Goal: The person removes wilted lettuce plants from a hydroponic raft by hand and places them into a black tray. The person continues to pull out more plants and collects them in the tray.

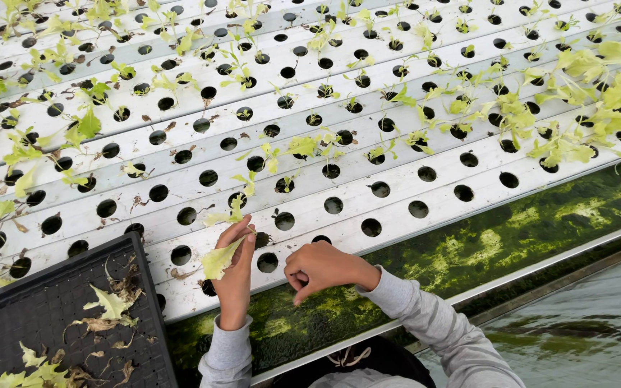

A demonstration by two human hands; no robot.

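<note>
Pinching a pale green seedling (218, 260) between thumb and fingertips, the left hand (235, 276) is held just beside an open hole (267, 262) in the white channel (397, 188), leaf clear of the surface. The right hand (323, 267) is curled nearly closed, thumb on forefinger; whether anything is gripped cannot be told. A black tray (44, 309) of wilted leaves (113, 305) is kept near the left hand.

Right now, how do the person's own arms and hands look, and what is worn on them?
Both arms wear long grey sleeves of soft knitted cloth with ribbed cuffs that end at the wrists. The left hand and the right hand are bare: no gloves, rings or watch can be seen. The left sleeve and right sleeve look plain, with no markings.
</note>
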